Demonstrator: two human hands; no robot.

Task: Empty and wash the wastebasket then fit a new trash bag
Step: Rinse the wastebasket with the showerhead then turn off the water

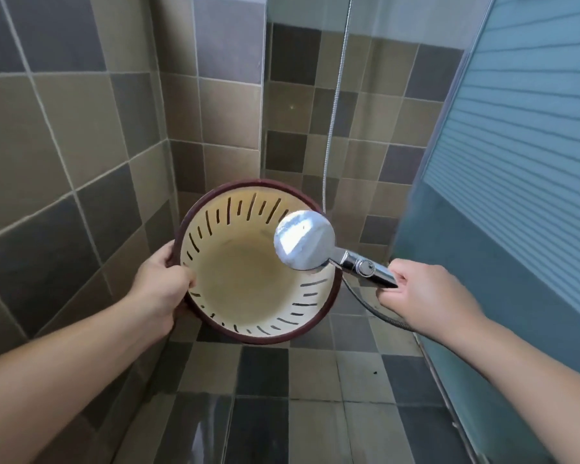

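One wastebasket point(258, 262), cream inside with a dark red rim and slots in its wall, is held tilted in the air above the tiled floor point(315, 380) of a shower corner, so that its open mouth is turned toward the camera. No rubbish and no bag are seen in it, so the emptying is judged done and the washing is in hand. Its left rim is grasped by the left hand point(161, 286), the thumb curled over the edge. The chrome shower head point(303, 241) is held before the upper right part of the mouth, its face turned into the basket; its handle is clenched in the grip of the right hand point(422, 293), and the hose point(365, 303) hangs below the wrist. Whether water is running cannot be told. Because the wall is slotted, water may be thrown out through the slots onto the arms. A wet rim held by one hand only may also slip.
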